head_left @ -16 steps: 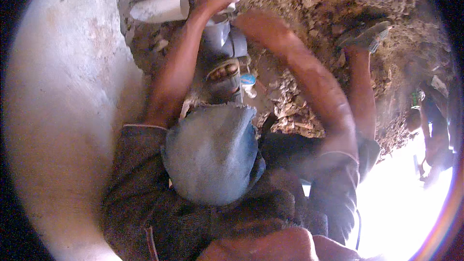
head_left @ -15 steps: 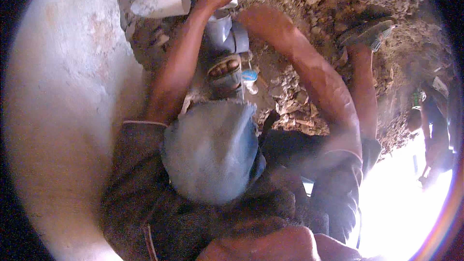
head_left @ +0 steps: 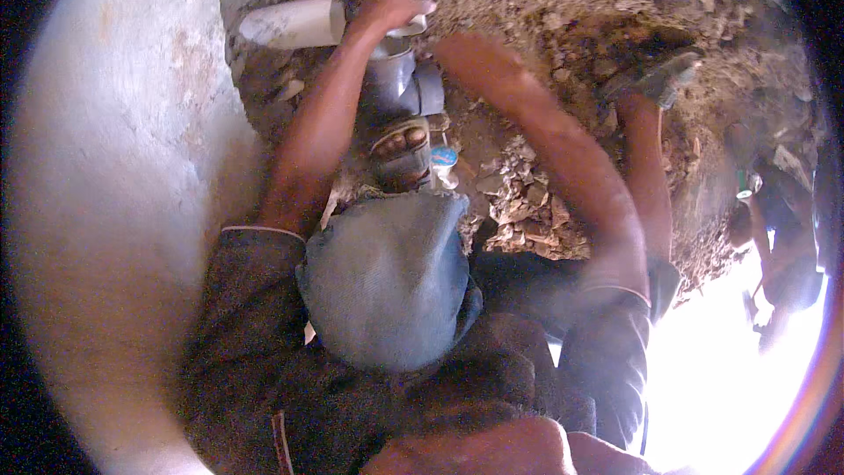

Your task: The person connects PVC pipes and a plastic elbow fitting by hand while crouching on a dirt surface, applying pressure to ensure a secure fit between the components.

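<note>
My left hand (head_left: 393,7) is at the top of the view, its fingers closed on a small white piece (head_left: 411,26) whose shape is partly hidden. Just below it, a grey plastic pipe fitting (head_left: 387,84) with an open mouth and a side collar stands on the dirt. My right hand (head_left: 462,54) is to the right of the fitting's mouth, smeared and with its fingers hidden. A white pipe (head_left: 294,23) lies to the left of my left wrist, with its cut end toward it.
A pale wall (head_left: 132,167) curves along the left. My sandalled foot (head_left: 403,148) is close below the fitting, beside a small blue-and-white container (head_left: 445,161). Rubble (head_left: 527,202) lies to the right. Another person (head_left: 782,246) is at the far right.
The whole scene sits slightly lower in the picture. Both hands stay close to the grey fitting, the left still on the white piece. The person at the far right has shifted an arm.
</note>
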A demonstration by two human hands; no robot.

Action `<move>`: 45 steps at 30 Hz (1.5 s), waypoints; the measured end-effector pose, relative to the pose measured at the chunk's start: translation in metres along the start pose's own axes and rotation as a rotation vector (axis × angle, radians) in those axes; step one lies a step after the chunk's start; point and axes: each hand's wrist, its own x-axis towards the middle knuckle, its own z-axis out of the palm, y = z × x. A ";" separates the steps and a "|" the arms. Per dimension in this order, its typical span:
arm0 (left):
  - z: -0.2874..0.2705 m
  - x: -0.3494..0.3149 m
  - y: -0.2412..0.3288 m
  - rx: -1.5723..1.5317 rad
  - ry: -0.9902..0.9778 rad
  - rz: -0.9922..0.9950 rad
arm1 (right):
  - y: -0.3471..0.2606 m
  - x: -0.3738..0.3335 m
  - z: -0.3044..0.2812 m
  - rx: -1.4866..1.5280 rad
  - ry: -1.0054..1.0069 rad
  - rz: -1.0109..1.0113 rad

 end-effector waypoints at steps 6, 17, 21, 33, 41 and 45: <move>0.010 0.006 0.011 0.110 -0.097 0.105 | 0.003 0.014 0.033 -0.041 0.109 0.028; 0.021 0.029 -0.005 0.081 0.009 0.163 | 0.005 0.018 0.010 -0.038 0.007 -0.039; 0.037 0.028 -0.005 0.002 -0.072 -0.005 | 0.000 0.009 0.022 -0.060 0.134 0.007; 0.019 0.004 0.003 0.087 0.071 0.110 | -0.010 0.004 0.003 -0.142 -0.017 0.032; 0.016 0.013 0.018 0.101 -0.046 -0.065 | -0.003 0.013 0.011 -0.083 0.063 0.045; 0.017 0.027 0.018 0.176 -0.121 -0.061 | -0.008 0.016 0.005 -0.032 0.049 0.148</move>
